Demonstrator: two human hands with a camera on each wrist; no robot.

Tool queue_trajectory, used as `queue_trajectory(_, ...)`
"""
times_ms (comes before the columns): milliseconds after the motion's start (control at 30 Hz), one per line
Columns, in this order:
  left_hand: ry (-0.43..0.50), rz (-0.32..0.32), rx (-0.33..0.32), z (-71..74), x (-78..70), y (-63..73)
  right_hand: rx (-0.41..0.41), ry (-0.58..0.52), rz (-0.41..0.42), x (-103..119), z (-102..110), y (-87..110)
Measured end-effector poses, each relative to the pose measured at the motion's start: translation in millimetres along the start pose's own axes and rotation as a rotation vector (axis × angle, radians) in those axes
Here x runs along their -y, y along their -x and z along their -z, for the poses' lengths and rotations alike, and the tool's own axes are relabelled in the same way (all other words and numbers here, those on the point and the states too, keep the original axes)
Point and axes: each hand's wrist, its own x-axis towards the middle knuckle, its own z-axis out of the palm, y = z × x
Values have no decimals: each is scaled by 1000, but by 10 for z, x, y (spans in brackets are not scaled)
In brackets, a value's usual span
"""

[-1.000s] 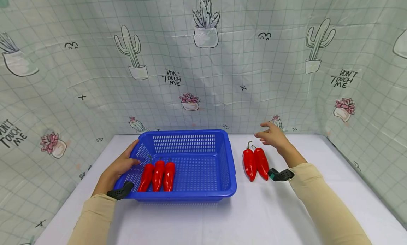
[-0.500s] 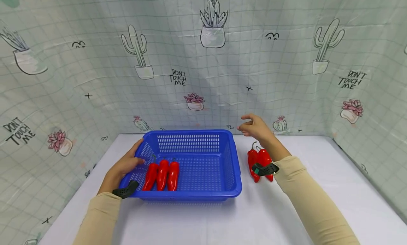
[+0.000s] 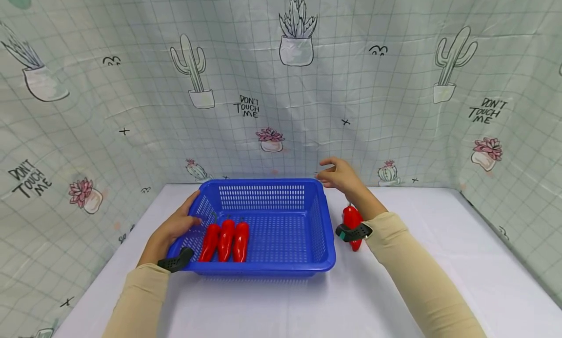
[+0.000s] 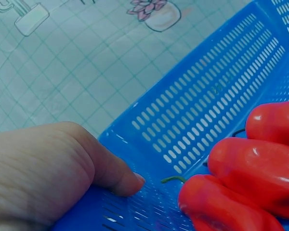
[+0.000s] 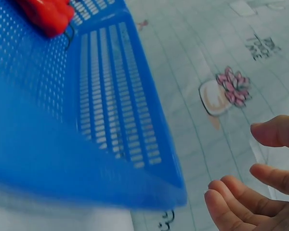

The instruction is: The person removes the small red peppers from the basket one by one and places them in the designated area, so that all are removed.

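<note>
A blue plastic basket (image 3: 263,267) with slotted walls sits on the table. My left hand (image 3: 174,227) grips its left side, the thumb (image 4: 116,175) inside the wall and the fingers over the outside. Three red peppers (image 3: 226,240) with thin stems lie side by side in the basket's left part. My right hand (image 3: 344,178) is at the back right corner of the basket, fingers loosely bent and apart, holding nothing. Below that wrist, right of the basket, red peppers (image 3: 351,215) on the table are partly hidden by the wrist and its black strap.
The white tabletop (image 3: 281,308) extends in front of the basket and to the right. Close behind the basket hangs a pale checked cloth (image 3: 307,133) printed with potted plants, and it also runs along both sides.
My right hand has moved left from above the loose peppers to the basket's back right corner, its wrist now covering much of them. The left hand keeps its grip. The head view has shifted slightly.
</note>
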Motion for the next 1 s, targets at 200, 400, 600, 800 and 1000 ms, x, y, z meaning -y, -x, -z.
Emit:
queue_trajectory(200,-2,-6,0,-14,8,-8,21,6,12,68,-165,-30)
queue_trajectory(400,4,2,-5,-8,35,-22,53,-14,7,98,-276,-37)
queue_trajectory(600,-6,2,-16,10,42,-25,82,15,-4,71,-418,-74)
queue_trajectory(800,-7,1,-22,22,14,5,93,64,3,75,-646,-141)
queue_trajectory(1000,-1,-11,-27,4,13,-11,136,7,-33,68,-884,-180)
